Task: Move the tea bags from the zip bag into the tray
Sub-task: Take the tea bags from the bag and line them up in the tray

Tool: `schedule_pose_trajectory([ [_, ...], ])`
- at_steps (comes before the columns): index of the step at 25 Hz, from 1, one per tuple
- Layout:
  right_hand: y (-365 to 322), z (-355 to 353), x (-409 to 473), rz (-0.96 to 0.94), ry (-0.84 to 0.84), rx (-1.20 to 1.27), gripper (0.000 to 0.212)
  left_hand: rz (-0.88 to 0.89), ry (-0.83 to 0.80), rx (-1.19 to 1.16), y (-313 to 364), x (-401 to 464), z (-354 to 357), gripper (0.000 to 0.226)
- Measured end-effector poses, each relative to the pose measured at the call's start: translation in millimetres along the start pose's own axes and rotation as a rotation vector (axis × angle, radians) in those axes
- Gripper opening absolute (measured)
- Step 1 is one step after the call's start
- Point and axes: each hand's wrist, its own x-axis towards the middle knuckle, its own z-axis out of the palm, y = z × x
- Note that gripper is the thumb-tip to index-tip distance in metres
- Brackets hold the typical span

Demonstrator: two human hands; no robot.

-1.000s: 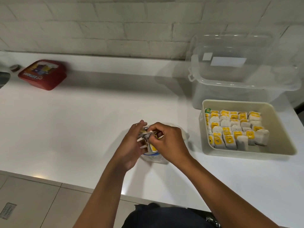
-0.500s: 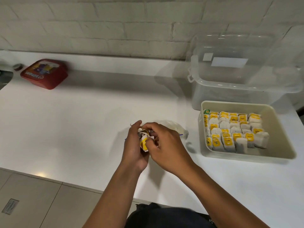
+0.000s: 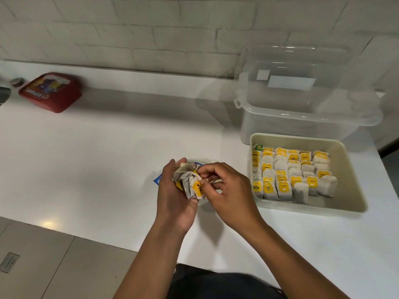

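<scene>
My left hand [image 3: 172,197] holds a small bunch of tea bags [image 3: 191,182] with yellow tags, fingers curled round them above the white counter. My right hand [image 3: 226,190] pinches the front tea bag of the bunch at its top edge. The clear zip bag [image 3: 158,179] with a blue strip lies on the counter under and behind both hands, mostly hidden. To the right stands the beige tray [image 3: 345,169], with several rows of tea bags [image 3: 289,173] standing in its left part; its right side is bare.
A clear plastic box [image 3: 302,100] with a lid stands behind the tray by the brick wall. A red tin [image 3: 50,91] lies at the far left of the white counter [image 3: 97,158]. The counter's front edge runs just below my wrists.
The bunch of tea bags has come out of the zip bag and now fans out in my left hand. My right hand has shifted from the bag's mouth to pinching the front tea bag.
</scene>
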Motion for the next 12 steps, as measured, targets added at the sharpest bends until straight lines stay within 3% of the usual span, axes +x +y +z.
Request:
schedule_pose_trajectory([
  [5,6.3,-20.2,-8.2,-0.067,-0.08,-0.047,0.021,0.002,0.031,-0.023,-21.2,-6.7,12.4,0.054],
  [9,11.6,-37.5,-18.6,-0.118,0.006,-0.055,0.013,-0.021,0.027,-0.159,-39.2,-7.8,27.5,0.04],
  [12,9.1,-59.2,-29.3,-0.109,-0.045,0.012,0.035,-0.007,0.042,-0.173,-54.6,-2.9,42.4,0.032],
])
